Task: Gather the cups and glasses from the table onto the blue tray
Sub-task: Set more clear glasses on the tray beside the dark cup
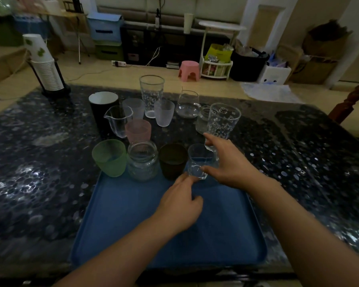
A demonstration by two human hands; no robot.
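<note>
The blue tray (133,224) lies at the table's near edge. Along its far edge stand a green cup (110,158), a glass jar (142,160), a dark brown cup (172,160) and a small clear glass (198,160). My left hand (180,206) hovers over the tray, one fingertip touching the small glass's base. My right hand (230,162) grips the bottom of a tall printed glass (224,119) between forefinger and thumb, just right of the small glass. Farther back on the table stand a pink cup (138,130), frosted cups (164,112), small pitchers (118,121), a tall clear glass (151,94) and a black cup (103,106).
A holder with stacked paper cups (48,69) stands at the table's far left corner. A clear jar (203,119) sits behind the tall printed glass. A wooden chair post (352,98) rises past the table's right side. The near half of the tray is bare.
</note>
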